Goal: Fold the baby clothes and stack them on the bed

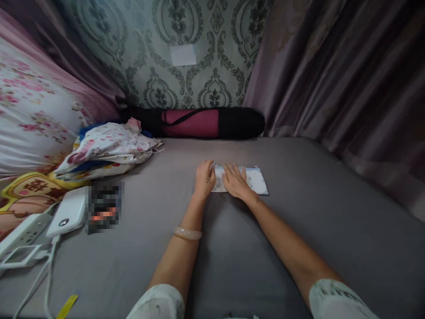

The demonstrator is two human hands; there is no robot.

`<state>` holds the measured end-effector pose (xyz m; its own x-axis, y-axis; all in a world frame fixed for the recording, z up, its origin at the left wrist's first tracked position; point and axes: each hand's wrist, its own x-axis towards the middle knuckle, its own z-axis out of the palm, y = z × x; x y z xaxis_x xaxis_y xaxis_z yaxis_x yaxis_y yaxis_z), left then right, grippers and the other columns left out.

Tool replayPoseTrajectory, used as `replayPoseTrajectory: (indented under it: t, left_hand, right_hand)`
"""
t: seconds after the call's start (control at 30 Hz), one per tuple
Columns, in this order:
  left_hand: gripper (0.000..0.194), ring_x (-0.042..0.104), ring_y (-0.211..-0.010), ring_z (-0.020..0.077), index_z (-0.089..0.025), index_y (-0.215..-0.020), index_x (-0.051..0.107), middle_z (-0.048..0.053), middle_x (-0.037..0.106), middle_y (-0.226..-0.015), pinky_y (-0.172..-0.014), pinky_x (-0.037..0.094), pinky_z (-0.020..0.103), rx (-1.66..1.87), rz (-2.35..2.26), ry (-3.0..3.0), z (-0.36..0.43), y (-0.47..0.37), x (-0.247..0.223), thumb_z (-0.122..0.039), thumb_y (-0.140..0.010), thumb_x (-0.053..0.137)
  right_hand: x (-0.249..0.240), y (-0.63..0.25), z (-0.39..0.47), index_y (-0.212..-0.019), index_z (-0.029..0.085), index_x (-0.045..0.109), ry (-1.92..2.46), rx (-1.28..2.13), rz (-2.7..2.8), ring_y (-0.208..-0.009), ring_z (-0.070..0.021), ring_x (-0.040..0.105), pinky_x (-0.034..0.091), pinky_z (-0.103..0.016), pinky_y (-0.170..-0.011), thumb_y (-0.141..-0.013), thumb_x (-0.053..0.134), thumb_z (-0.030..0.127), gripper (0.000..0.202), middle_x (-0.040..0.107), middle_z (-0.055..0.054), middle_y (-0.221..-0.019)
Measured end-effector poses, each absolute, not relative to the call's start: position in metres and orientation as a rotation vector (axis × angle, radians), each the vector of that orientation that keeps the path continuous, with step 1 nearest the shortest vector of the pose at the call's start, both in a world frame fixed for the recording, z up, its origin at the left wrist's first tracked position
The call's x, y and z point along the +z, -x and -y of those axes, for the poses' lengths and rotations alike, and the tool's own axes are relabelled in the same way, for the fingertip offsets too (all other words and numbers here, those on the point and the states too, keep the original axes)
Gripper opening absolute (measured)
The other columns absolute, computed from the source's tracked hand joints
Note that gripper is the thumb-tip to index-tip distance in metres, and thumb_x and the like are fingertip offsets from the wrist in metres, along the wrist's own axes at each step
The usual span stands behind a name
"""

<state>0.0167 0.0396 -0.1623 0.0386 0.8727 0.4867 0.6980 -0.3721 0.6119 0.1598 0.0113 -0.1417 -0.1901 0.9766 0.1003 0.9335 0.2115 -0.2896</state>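
Observation:
A flat, white rectangular pouch with a pale blue upper edge and faint blue print lies on the grey bed sheet. What looks like a small pull tab sticks up at its upper right corner. My right hand rests flat across its left half, fingers spread and pointing away from me. At the pouch's left end is my left hand, fingers stretched forward and slightly bent, its inner side against the edge. Both hands cover part of the pouch. A pale bangle circles my left forearm.
A black and maroon roll bag lies along the patterned wall. Folded clothes are heaped at the left. Nearer stand a white power bank, a power strip with cables, and a pixelated item. Curtains hang on the right.

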Motion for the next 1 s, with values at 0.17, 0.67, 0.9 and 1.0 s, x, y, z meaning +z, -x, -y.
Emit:
replayPoseTrajectory:
  t: [0.17, 0.67, 0.9, 1.0]
  left_hand:
    - [0.039, 0.035, -0.140, 0.0250, -0.017, -0.132, 0.051, 0.009, 0.052, -0.141, -0.116, 0.024, 0.048, 0.842, -1.544, -2.513, -0.026, -0.046, -0.160, -0.025, -0.097, 0.037]
    - [0.051, 0.030, -0.142, 0.0263, -0.014, -0.142, 0.043, 0.009, 0.043, -0.149, -0.118, 0.019, 0.048, 0.465, -1.647, -2.669, -0.023, -0.052, -0.167, -0.037, -0.100, 0.022]
    - [0.054, 0.029, -0.143, 0.0259, -0.015, -0.144, 0.041, 0.008, 0.040, -0.151, -0.117, 0.021, 0.047, 0.316, -1.669, -2.612, -0.025, -0.053, -0.167, -0.039, -0.101, 0.019]
    - [0.054, 0.028, -0.143, 0.0254, -0.016, -0.146, 0.039, 0.008, 0.038, -0.152, -0.117, 0.023, 0.046, 0.247, -1.671, -2.572, -0.026, -0.053, -0.166, -0.039, -0.101, 0.021]
  right_hand:
    - [-0.149, -0.195, -0.001, -0.151, 0.016, 0.029, 1.850, 0.179, 2.254, -0.146, -0.0292, 0.015, 0.007, -0.061, -0.114, -0.098, 0.020, 0.032, 0.056, 0.026, -0.008, -0.157]
    - [-0.155, -0.197, -0.008, -0.150, 0.016, 0.031, 1.846, 0.092, 2.310, -0.146, -0.0263, 0.016, 0.007, -0.058, -0.115, -0.097, 0.022, 0.030, 0.056, 0.027, -0.007, -0.157]
    - [-0.159, -0.198, -0.009, -0.150, 0.014, 0.032, 1.843, 0.164, 2.328, -0.145, -0.0253, 0.018, 0.012, -0.053, -0.116, -0.097, 0.022, 0.031, 0.056, 0.028, -0.007, -0.156]
    - [-0.161, -0.199, -0.009, -0.149, 0.013, 0.033, 1.842, 0.175, 2.331, -0.145, -0.0255, 0.018, 0.014, -0.053, -0.116, -0.098, 0.021, 0.032, 0.056, 0.029, -0.008, -0.156]
